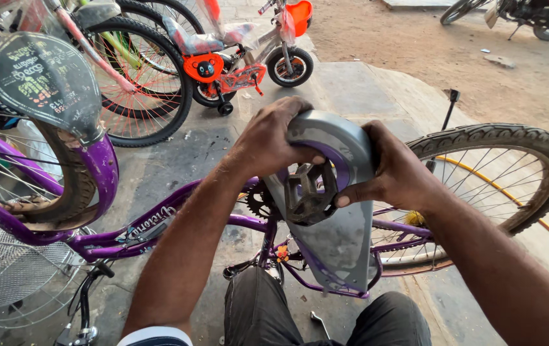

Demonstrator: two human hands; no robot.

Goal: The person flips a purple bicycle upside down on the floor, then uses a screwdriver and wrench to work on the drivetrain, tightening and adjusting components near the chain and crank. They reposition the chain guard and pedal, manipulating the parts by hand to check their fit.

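A purple bicycle (152, 224) stands upside down before me, front wheel (37, 186) at the left, rear wheel (511, 166) at the right. Both my hands grip a grey and purple chain guard (335, 237) over the crank. My left hand (271, 138) clasps the guard's rounded top edge. My right hand (396, 173) holds its right side, thumb by the black pedal (309, 192). The chainring (258, 202) shows just left of the guard.
A wire basket (5, 275) hangs at the lower left. A pink bicycle wheel (136, 83) and a small orange child's bicycle (249, 57) stand behind. A motorcycle (531, 16) is parked at the far right on dirt. A wrench (319, 323) lies on the concrete between my knees.
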